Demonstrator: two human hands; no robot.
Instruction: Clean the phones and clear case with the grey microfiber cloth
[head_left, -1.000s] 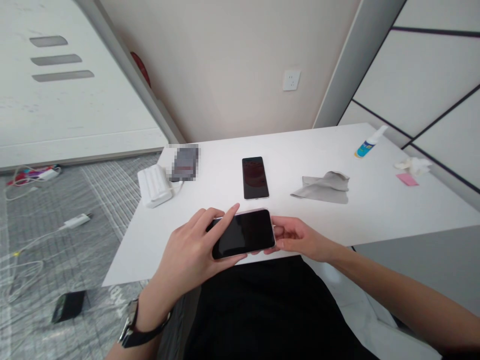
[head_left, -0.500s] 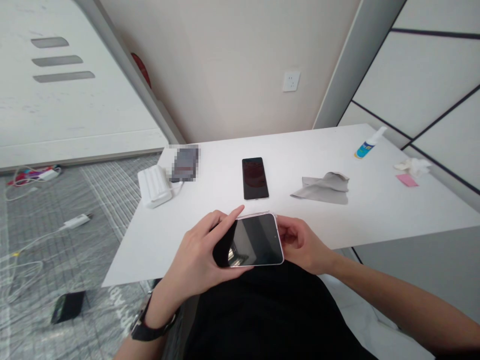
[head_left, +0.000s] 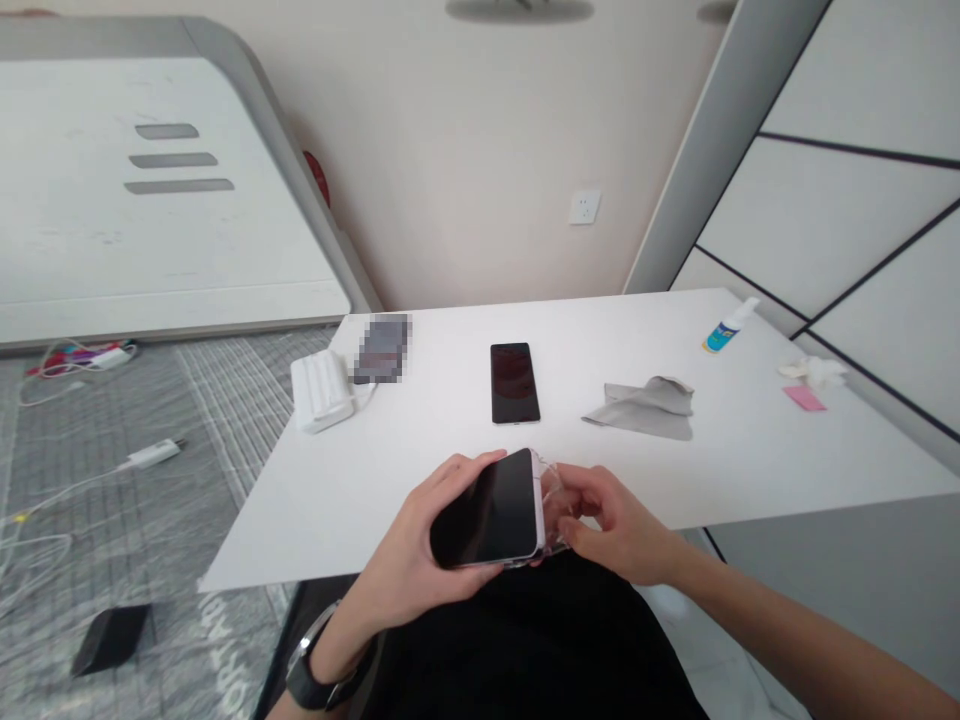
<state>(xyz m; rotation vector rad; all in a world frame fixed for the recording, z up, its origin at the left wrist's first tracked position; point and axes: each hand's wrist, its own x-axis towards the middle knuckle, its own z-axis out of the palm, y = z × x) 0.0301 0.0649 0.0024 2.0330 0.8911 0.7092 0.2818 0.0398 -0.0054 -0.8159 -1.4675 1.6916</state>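
Holding one phone point(head_left: 491, 515): left fingers point(head_left: 466, 472); one clear case point(head_left: 551, 482): right fingers point(head_left: 585, 478). White worktop point(head_left: 375, 480): second phone point(head_left: 514, 383). Wall point(head_left: 465, 200): one socket point(head_left: 585, 208).

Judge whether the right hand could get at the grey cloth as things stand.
Likely yes: nothing stands between the right hand and the cloth, though it would probably have to release the clear case it holds.

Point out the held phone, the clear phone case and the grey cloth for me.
held phone point(head_left: 493, 513): head view, middle of its dark screen
clear phone case point(head_left: 551, 489): head view, part beyond the phone's end
grey cloth point(head_left: 643, 408): head view, middle
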